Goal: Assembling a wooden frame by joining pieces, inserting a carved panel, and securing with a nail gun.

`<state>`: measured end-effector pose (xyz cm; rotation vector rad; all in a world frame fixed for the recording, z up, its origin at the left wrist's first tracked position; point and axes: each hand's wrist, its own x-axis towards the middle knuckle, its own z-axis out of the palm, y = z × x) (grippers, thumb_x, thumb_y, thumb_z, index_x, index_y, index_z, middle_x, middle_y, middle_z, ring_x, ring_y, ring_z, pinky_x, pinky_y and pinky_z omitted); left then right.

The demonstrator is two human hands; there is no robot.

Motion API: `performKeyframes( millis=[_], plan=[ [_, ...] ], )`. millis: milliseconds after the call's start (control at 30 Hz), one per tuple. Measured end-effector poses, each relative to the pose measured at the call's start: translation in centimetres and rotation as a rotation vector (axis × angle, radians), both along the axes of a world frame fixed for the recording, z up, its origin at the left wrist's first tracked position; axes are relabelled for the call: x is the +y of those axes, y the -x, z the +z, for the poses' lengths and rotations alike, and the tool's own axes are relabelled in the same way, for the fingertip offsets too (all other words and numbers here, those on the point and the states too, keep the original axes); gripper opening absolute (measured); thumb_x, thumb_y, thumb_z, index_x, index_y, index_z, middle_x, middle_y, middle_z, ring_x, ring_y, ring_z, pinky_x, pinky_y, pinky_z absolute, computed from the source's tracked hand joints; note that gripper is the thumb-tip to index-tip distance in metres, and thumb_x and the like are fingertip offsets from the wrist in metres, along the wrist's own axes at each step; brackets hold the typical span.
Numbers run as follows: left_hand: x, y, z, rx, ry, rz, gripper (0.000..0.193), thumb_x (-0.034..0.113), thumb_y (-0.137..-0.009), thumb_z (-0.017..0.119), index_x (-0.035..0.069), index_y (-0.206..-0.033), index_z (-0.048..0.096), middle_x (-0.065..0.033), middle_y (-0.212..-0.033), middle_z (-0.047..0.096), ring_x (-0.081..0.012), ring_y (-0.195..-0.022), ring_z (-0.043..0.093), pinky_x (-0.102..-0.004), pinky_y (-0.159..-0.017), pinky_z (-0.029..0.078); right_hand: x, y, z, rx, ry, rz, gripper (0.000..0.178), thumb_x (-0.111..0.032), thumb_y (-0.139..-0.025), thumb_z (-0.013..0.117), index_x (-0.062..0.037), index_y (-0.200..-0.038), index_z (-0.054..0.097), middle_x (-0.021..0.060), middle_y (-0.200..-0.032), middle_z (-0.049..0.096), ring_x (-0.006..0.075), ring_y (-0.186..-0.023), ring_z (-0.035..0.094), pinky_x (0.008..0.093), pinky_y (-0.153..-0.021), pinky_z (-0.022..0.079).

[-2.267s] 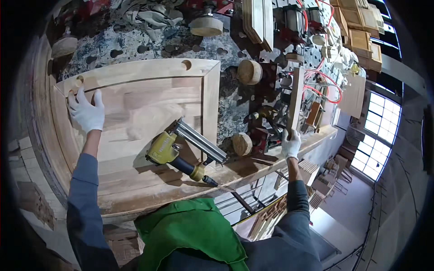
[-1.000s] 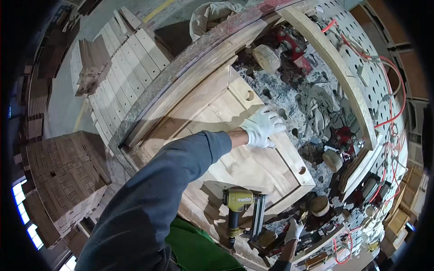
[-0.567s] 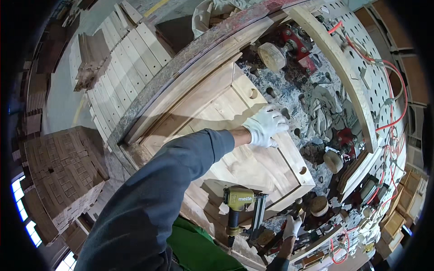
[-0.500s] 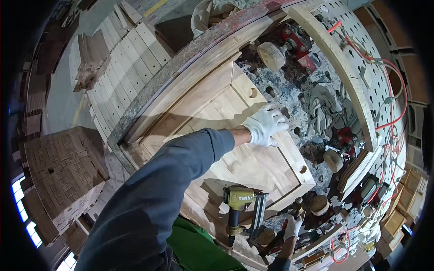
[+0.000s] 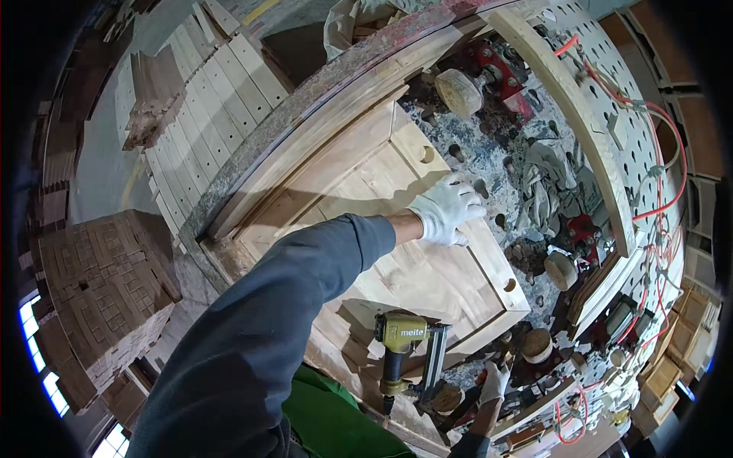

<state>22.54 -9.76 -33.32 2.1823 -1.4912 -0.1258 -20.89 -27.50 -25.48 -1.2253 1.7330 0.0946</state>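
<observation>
A pale wooden frame-and-panel piece (image 5: 458, 275) lies on the workbench, with round holes in its right rail. Resting flat on that rail is my white-gloved left hand (image 5: 447, 210), fingers stretched over the edge and thumb apart. A green-bodied nail gun (image 5: 405, 331) with a dark handle lies at the panel's near side, below my left forearm. My gloved right hand (image 5: 494, 383) is lower right, beside the clamp hardware near the panel's near corner. Its fingers are curled round something small that I cannot make out.
Red clamps with round wooden pads (image 5: 459, 93) stand beyond the panel. A wooden bar (image 5: 573, 107) crosses the perforated metal bench top (image 5: 637, 133). Red air hoses (image 5: 672, 198) run at the right. A grey rag (image 5: 544, 179) lies among debris. Stacked wooden parts (image 5: 103, 286) stand left.
The view has shifted very slightly. My left hand stays on the panel rail, and my right hand stays by the clamp hardware.
</observation>
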Motion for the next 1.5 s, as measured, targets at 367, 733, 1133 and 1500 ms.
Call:
performKeyframes(
  millis=[367, 733, 1133, 1500],
  plan=[
    [0.3, 0.0, -0.3, 0.028, 0.071, -0.003, 0.059, 0.051, -0.07, 0.076, 0.017, -0.118, 0.067, -0.0038, -0.118, 0.066, -0.0253, -0.114, 0.058, -0.0502, -0.115, 0.031, -3.5, 8.0, -3.4, 0.071, 0.054, 0.379, 0.02, -0.01, -0.086, 0.065, -0.0035, -0.105, 0.062, 0.0033, -0.068, 0.056, 0.0198, -0.065, 0.058, 0.0328, -0.061, 0.051],
    [1.0, -0.4, 0.2, 0.129, 0.098, 0.002, 0.055, 0.042, -0.072, 0.078, 0.015, -0.118, 0.066, -0.0056, -0.12, 0.065, -0.0277, -0.118, 0.057, -0.0492, -0.115, 0.034, 21.2, -5.2, 6.0, -0.111, 0.395, 0.987, 0.075, -0.016, -0.081, 0.082, 0.0062, -0.144, 0.047, 0.0211, -0.102, 0.068, 0.0326, -0.083, 0.065, 0.0395, -0.07, 0.055],
    [11.1, -2.9, 1.2, 0.124, 0.209, 0.308, 0.057, 0.027, -0.072, 0.078, 0.009, -0.123, 0.058, -0.0117, -0.138, 0.052, -0.033, -0.131, 0.048, -0.0512, -0.118, 0.033, 25.6, -11.6, 4.3, 0.379, 0.196, 0.893, 0.089, -0.018, -0.085, 0.071, 0.0053, -0.156, 0.022, 0.0329, -0.102, 0.068, 0.0508, -0.081, 0.069, 0.053, -0.065, 0.055],
    [11.9, -2.8, -1.2, 0.088, 0.436, 0.4, 0.06, 0.031, -0.079, 0.077, 0.007, -0.129, 0.055, -0.0128, -0.122, 0.06, -0.0341, -0.109, 0.06, -0.0465, -0.097, 0.048, 16.9, -29.0, 10.8, -0.212, -0.003, 0.656, 0.017, -0.011, -0.087, 0.072, 0.0018, -0.095, 0.065, 0.0045, -0.055, 0.059, 0.0139, -0.042, 0.052, 0.0258, -0.041, 0.041]
  ],
)
